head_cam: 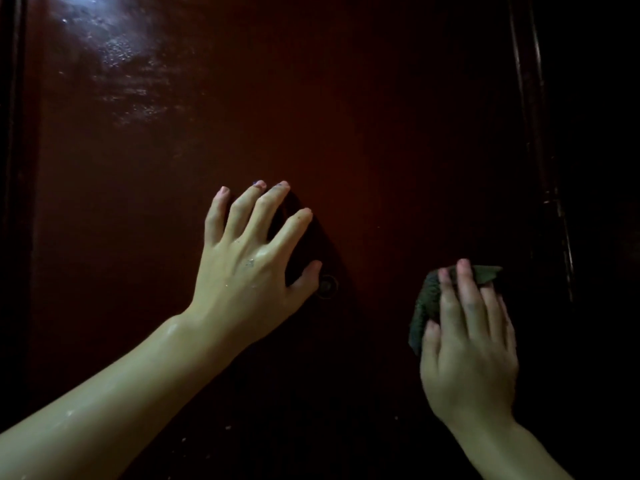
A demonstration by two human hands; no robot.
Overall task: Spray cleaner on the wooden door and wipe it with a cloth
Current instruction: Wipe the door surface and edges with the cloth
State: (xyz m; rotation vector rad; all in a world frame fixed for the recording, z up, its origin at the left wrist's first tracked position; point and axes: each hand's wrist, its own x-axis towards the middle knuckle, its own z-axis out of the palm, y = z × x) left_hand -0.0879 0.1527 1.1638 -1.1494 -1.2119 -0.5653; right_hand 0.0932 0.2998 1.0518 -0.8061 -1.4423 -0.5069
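Note:
A dark reddish-brown wooden door fills the view, glossy and wet with droplets at its upper left. My left hand rests flat on the door near the middle, fingers spread, its skin wet. My right hand presses a dark green cloth against the door at the lower right; the cloth sticks out above and left of the fingers. No spray bottle is in view.
A small round fitting sits in the door just right of my left thumb. A vertical frame edge runs down the right side, another down the far left. The scene is dim.

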